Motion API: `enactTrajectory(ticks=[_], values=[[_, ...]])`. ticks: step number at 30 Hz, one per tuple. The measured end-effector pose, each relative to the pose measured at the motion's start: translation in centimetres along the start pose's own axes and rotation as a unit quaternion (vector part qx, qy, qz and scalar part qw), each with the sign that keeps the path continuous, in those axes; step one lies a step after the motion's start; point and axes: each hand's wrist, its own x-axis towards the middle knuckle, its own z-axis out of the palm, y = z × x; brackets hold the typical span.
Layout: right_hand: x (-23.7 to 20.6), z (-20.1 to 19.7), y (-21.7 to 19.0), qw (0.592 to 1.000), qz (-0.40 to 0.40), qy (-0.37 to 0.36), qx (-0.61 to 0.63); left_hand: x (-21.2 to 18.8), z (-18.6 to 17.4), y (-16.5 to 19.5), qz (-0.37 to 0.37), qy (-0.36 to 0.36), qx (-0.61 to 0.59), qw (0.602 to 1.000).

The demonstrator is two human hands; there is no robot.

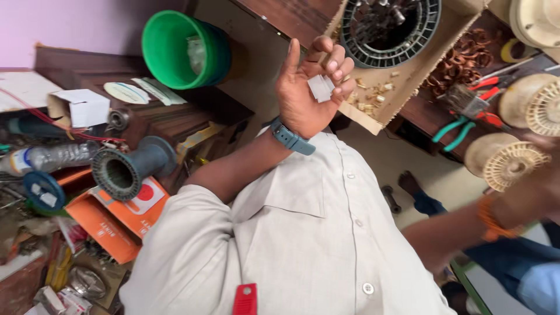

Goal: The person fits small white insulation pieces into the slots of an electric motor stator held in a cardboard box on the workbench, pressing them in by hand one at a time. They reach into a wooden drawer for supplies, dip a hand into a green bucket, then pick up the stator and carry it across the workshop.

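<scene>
left hand (308,87) fingers clamped on small white pieces (320,87); right hand (539,189) blurred, fingers' state unclear.

Pale grey buttoned shirt (315,233), teal wristwatch (291,139), orange wristband (489,219).

Left hand (306,87) pinches small white strips (321,87) near a cardboard tray (402,87).

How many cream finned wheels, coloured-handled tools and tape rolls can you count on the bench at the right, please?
Cream finned wheels: 2
Green-handled pliers: 1
Red-handled tool: 1
Yellow tape roll: 1
Total: 5
Not counted: the white pieces pinched in the left hand, away from the bench.
</scene>
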Motion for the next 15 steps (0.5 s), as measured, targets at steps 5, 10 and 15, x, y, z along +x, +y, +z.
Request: enactTrajectory(ticks=[5,10,15], values=[[-4.5,8.6,-14.8,0.908,-0.092,-0.381,0.147,-0.9,0.9,1.1,0.025,0.007,0.008,1.0],[-8.1,15.0,-24.6,0.831,-0.208,-0.507,0.096,-1.8,-2.1,3.3,0.004,0.028,-0.014,0.999],[-10.1,20.3,-27.8,0.822,-0.206,-0.53,0.026,-0.8,-5.6,7.3,0.018,0.073,-0.044,0.996]])
